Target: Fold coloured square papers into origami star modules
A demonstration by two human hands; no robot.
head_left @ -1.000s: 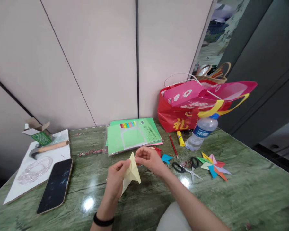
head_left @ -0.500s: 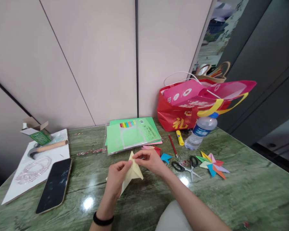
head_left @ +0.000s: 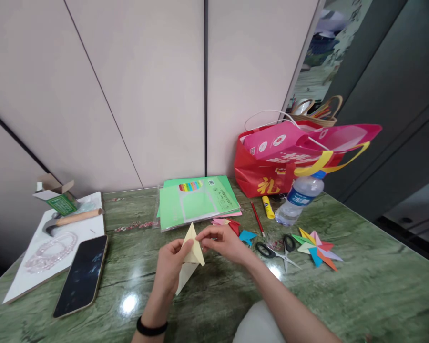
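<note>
Left hand (head_left: 169,262): thumb and curled fingers clamping folded cream paper (head_left: 195,255)!
Right hand (head_left: 224,243): nearly closed, fingertips at its edge; gripping, can't tell.
Paper's spot: above the tabletop (head_left: 218,295), off its back edge.

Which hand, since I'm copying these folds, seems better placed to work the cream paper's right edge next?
Probably the right hand: its fingertips are at that edge of the cream paper, while the left hand grips it from the other side, thumb on its front.
</note>
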